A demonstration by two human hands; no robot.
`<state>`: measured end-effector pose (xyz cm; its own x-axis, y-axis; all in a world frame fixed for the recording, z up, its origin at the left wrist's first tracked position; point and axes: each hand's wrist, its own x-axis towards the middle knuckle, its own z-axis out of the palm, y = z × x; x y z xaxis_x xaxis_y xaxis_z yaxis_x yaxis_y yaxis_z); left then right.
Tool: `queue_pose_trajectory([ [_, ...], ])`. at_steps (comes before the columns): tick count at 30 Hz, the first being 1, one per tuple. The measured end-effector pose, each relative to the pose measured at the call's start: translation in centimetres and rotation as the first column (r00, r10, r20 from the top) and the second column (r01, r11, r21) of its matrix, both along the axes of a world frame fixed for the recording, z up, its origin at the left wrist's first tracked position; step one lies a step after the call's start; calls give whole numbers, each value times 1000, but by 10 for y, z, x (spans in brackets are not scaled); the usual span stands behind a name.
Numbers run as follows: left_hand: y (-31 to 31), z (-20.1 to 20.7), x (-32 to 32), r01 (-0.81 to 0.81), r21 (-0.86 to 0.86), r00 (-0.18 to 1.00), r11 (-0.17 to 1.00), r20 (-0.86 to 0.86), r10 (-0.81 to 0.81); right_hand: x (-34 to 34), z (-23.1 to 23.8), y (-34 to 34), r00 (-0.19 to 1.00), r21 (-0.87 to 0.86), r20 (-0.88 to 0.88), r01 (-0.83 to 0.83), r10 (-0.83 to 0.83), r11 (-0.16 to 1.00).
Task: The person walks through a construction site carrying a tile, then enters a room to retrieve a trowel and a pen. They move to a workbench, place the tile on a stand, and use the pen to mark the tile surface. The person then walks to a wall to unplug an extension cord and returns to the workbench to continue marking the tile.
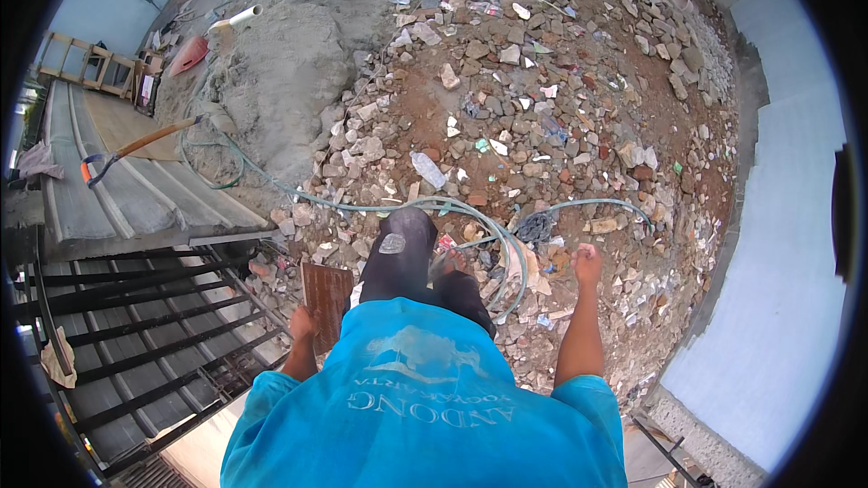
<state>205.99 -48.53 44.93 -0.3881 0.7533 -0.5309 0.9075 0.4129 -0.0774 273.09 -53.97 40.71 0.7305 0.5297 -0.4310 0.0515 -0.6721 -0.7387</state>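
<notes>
My left hand (303, 323) is down beside my left thigh, closed at the left edge of a flat, reddish-brown rectangular tile (329, 296). Part of the tile's near side is hidden by my blue shirt. Out over the rubble on the right, my right hand (588, 264) hangs with its fingers curled and nothing visible in them. A green hose (411, 209) runs across the rubble ahead of my dark trousers and loops down near my right leg. A crumpled dark plastic bag (537, 227) lies between that loop and my right hand.
Uneven broken rubble (561, 126) covers the ground ahead. A grey sand heap (285, 45) rises at the far left, with a wooden-handled shovel (149, 140) near it. Metal bars (136, 334) lie at left. A pale blue wall (768, 262) bounds the right.
</notes>
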Motion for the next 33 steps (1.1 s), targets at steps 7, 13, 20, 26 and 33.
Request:
queue_pose_trajectory([
  [7,103,-37,54,-247,-79,967,966,49,251,-9,21,263,868,16,116,-488,483,873],
  [13,270,-76,83,-157,-122,986,980,39,163,-9,2,421,750,-73,175,-636,638,768],
  [20,520,-24,124,-71,58,978,996,199,59,42,-37,495,870,-329,12,-462,493,823],
  [26,711,-1,169,-189,340,946,921,316,77,63,-38,588,905,-426,-33,-397,425,813],
  [33,899,-32,209,-226,390,957,893,260,129,115,-75,731,954,-553,-298,-196,27,810],
])
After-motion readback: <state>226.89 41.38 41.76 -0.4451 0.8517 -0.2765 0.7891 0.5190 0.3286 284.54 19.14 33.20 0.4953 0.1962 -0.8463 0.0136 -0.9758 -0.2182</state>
